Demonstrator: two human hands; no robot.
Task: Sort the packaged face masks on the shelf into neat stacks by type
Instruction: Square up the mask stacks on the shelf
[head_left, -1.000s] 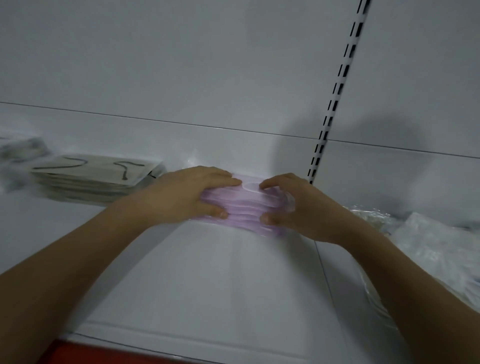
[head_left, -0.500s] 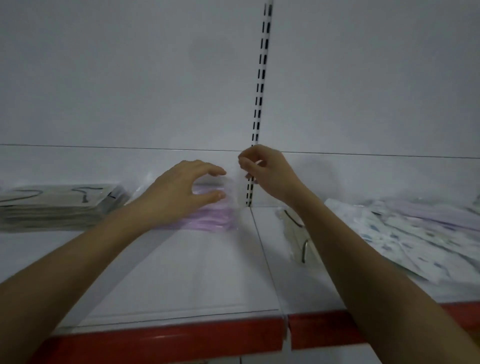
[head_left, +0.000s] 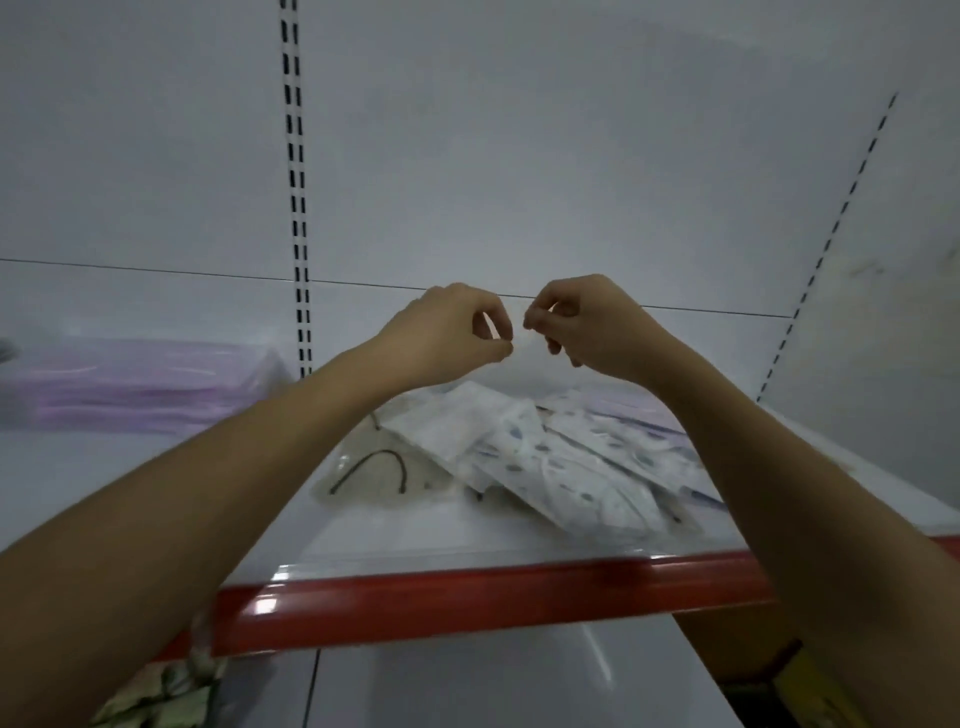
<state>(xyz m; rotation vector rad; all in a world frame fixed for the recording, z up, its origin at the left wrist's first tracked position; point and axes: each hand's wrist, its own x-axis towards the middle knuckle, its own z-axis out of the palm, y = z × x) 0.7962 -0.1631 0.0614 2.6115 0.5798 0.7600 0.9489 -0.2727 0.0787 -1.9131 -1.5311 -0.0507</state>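
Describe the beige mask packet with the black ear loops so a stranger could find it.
Start at the shelf's red front edge and go to the loose heap of white patterned mask packets. The beige mask packet lies flat at the heap's left, partly under it, alone in showing curved black loops.

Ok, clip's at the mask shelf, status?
Left hand and right hand raised over the loose pile, fingertips pinched; anything held, can't tell. Purple stack neat at left. Nothing in the way.

Both forearms were bare right up to the frame's edge, no sleeve showing, and the left hand (head_left: 447, 332) and right hand (head_left: 592, 327) wore no gloves, rings or watch.
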